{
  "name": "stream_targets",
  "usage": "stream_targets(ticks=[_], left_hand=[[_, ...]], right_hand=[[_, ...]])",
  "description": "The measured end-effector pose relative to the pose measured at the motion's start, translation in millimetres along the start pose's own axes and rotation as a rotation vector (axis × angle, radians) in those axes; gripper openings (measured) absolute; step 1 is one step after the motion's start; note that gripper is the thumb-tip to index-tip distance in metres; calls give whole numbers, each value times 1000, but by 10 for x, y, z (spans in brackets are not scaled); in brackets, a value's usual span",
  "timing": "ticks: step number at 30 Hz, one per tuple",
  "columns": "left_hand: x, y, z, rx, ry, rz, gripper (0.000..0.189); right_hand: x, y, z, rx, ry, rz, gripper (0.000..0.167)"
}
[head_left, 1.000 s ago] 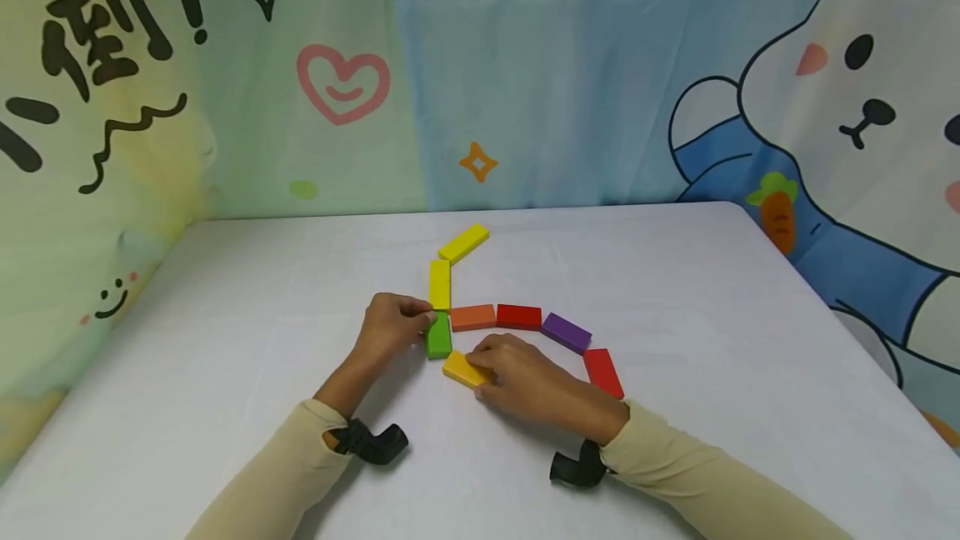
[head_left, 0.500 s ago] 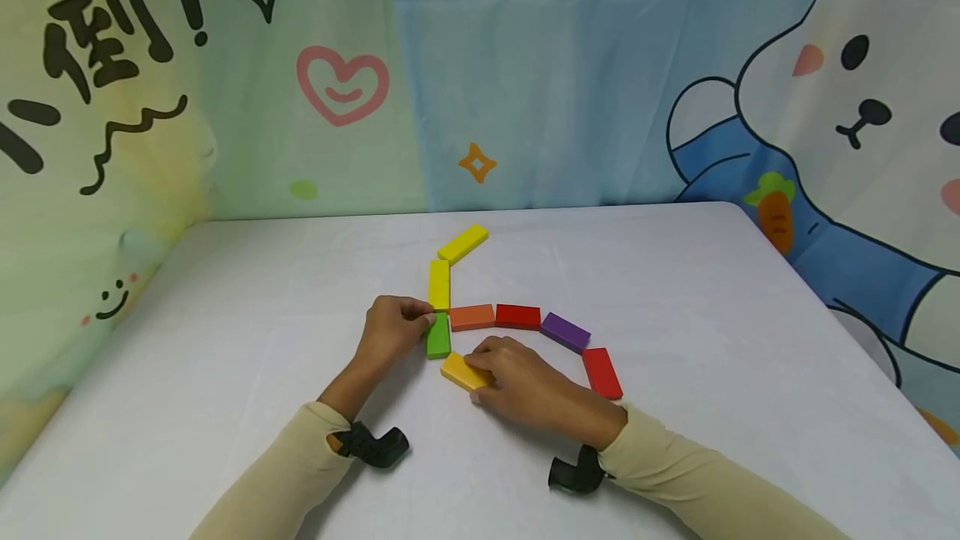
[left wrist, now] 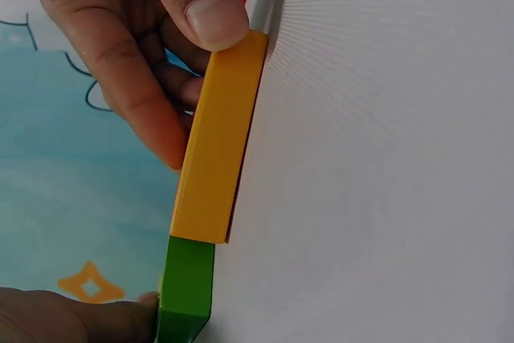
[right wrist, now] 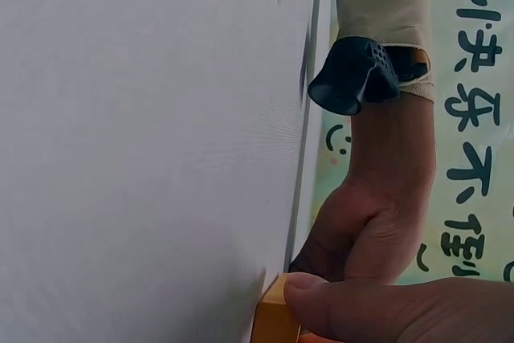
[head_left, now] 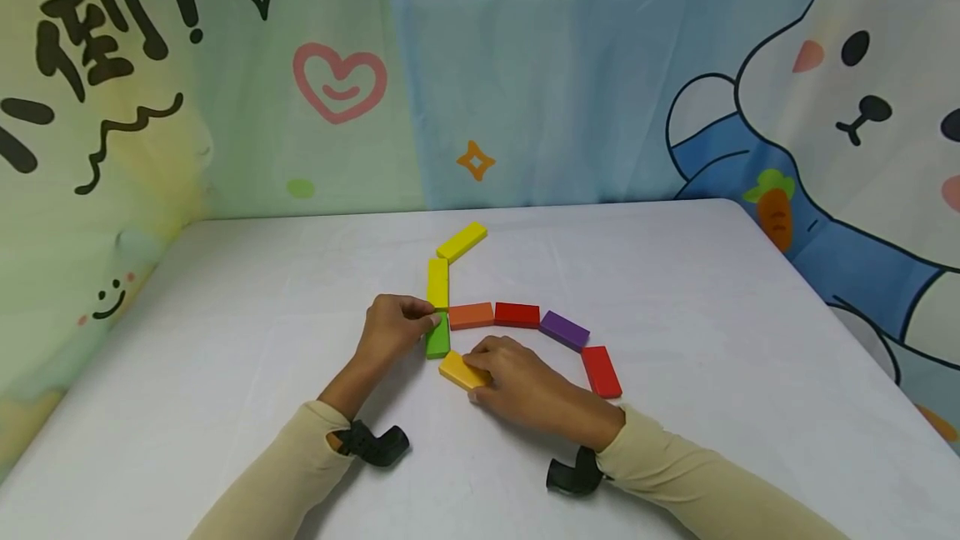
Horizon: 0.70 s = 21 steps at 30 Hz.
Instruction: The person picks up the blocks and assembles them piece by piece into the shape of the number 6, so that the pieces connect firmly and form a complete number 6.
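Observation:
On the white table, my left hand [head_left: 390, 327] pinches the far end of a green block [head_left: 437, 344] between thumb and forefinger. My right hand [head_left: 521, 382] holds a deep-yellow block [head_left: 459, 370] by its right part, thumb on the near side and fingers over the far side. In the left wrist view, that deep-yellow block [left wrist: 221, 142] has its end right at the end of the green block [left wrist: 189, 279], slightly angled to it. The right wrist view shows only a corner of the deep-yellow block [right wrist: 275, 315] under the right thumb.
Beyond the green block lie a yellow block [head_left: 438, 282] and a slanted yellow one [head_left: 462, 241]. Rightwards from it runs a curve: orange block [head_left: 471, 316], red block [head_left: 517, 315], purple block [head_left: 565, 330], another red block [head_left: 602, 372] near my right forearm. A printed curtain [head_left: 525, 73] hangs behind.
My right hand and the deep-yellow block have edged very slightly left, toward the green block's near end. The left hand keeps its place on the green block.

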<state>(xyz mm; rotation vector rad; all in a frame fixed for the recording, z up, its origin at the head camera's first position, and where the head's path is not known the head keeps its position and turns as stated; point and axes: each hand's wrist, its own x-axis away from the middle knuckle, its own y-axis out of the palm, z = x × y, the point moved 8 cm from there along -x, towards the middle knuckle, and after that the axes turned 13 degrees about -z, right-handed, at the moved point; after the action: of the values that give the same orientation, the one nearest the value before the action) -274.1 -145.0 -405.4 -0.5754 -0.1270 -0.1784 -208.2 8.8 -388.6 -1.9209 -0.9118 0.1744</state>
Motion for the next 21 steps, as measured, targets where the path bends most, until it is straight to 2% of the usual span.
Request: stream_targets(ticks=[10,15,21], left_hand=[[-2,20,8,-1,3,17,15],[24,23,27,-11,26,31,17],[54,0,26,13,34,60,17]], right_hand=[[14,0,13,-10,5,-3,49],[13,-1,17,-14,6,2,49],[-5,0,-14,-17,3,9,50]])
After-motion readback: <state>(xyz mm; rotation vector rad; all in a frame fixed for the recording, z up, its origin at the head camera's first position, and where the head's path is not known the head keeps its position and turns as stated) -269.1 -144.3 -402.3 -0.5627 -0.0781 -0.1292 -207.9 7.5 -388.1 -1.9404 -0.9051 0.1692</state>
